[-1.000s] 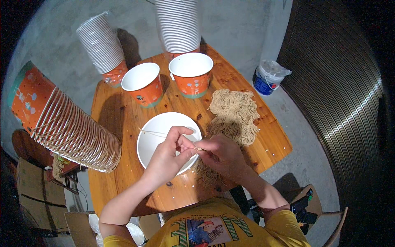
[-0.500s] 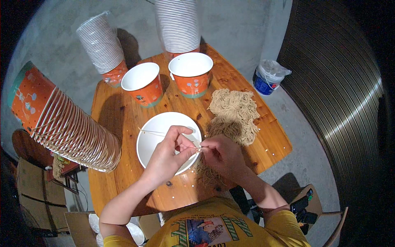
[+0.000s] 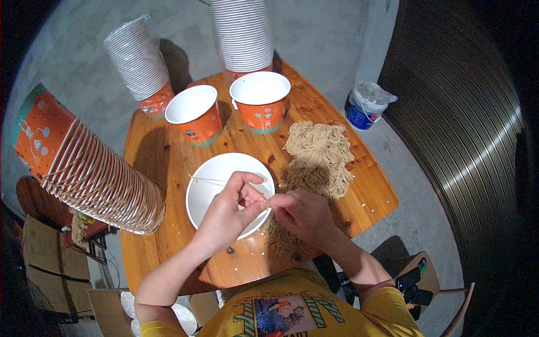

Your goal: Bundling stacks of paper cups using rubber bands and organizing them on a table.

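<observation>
Above the near rim of a white-lined paper bucket (image 3: 203, 188), my left hand (image 3: 231, 209) and my right hand (image 3: 306, 216) meet fingertip to fingertip. My left thumb and forefinger pinch a thin pale string (image 3: 209, 180), whose loose end sticks out leftward over the bucket's mouth. The fingers of my right hand are closed against the same spot; a small bit of the string shows between the two pinches. Just right of the bucket lies a pile of tan strings (image 3: 321, 147), partly covered by my right hand and its shadow.
Two open orange paper buckets, one left (image 3: 195, 121) and one right (image 3: 261, 109), stand farther back. Behind them rise wrapped bucket stacks (image 3: 140, 62). A leaning bucket stack (image 3: 101, 174) with strings across its rims fills the left. A lidded pail (image 3: 365, 106) sits on the floor.
My right hand has shifted slightly left and its fingers have closed in toward my left fingertips. My left hand stays almost still, pinching the string.
</observation>
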`<state>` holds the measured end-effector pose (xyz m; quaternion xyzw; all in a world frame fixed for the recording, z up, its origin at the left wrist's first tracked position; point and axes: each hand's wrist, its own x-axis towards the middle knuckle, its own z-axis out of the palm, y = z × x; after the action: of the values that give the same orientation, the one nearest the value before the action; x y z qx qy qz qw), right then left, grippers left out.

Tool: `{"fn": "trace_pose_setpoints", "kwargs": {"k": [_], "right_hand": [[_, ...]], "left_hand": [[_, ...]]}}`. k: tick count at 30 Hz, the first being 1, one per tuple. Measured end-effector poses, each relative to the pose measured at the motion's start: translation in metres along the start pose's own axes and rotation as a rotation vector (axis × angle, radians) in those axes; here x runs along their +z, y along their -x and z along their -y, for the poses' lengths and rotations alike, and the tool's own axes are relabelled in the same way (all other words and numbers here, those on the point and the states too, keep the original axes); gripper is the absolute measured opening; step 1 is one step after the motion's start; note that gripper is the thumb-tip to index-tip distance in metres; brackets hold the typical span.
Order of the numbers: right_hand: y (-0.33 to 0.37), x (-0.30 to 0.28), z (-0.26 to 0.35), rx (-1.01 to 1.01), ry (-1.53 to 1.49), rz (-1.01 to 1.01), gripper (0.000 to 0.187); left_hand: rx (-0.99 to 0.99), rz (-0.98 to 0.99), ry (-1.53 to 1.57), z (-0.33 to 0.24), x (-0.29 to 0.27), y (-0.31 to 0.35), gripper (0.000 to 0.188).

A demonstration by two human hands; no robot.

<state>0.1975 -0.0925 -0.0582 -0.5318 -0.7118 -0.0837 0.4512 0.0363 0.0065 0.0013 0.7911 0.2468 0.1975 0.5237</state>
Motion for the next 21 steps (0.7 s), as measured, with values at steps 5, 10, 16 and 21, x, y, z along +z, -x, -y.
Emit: {"fn": "trace_pose_setpoints", "kwargs": {"k": [5,10,16,21], "right_hand": [[-0.001,0.006,0.007,0.160,-0.187,-0.055,0.017],[0.000,0.009,0.009,0.243,-0.313,-0.046,0.012],[0.000,0.010,0.011,0.292,-0.389,-0.073,0.011],[0.004,0.010,0.010,0.362,-0.459,-0.074,0.009]], "left_hand": [[0.074,0.042,0.022,0.007,0.001,0.000,0.035],[0.066,0.072,-0.021,0.002,0.002,0.001,0.038],[0.025,0.071,-0.086,0.001,0.001,0.003,0.035],[-0.001,0.058,-0.243,-0.008,0.000,0.004,0.024]]}}
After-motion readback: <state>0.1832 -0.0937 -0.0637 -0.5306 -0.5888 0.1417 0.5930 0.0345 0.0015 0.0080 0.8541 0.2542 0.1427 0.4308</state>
